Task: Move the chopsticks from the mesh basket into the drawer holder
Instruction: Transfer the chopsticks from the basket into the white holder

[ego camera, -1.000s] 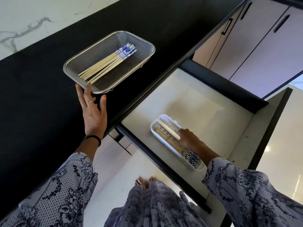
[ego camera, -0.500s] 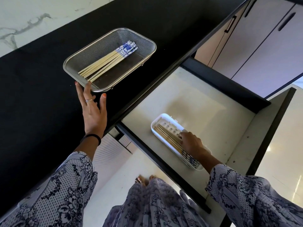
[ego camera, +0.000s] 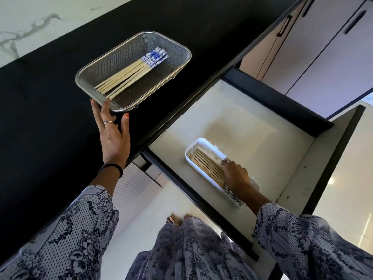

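A steel mesh basket (ego camera: pixel 179 47) sits on the black counter and holds several bamboo chopsticks (ego camera: pixel 129 74) with blue-and-white tops. My left hand (ego camera: pixel 114 134) lies flat on the counter, fingers spread, fingertips touching the basket's near rim. Down in the open drawer, a white holder (ego camera: pixel 198 141) contains several chopsticks (ego camera: pixel 207 166) lying side by side. My right hand (ego camera: pixel 235 175) rests on those chopsticks near their patterned ends, fingers curled down over them. Whether it grips any is hidden.
The black counter (ego camera: pixel 50 108) runs along the left, with a marble wall behind. The drawer's pale floor (ego camera: pixel 252 126) has dark side walls. Cabinet doors with dark handles (ego camera: pixel 323 47) stand at the upper right. My feet show on the floor below.
My right hand slid toward the patterned ends of the chopsticks in the holder, leaving them lying flat in a row. My left hand's fingertips now touch the basket rim.
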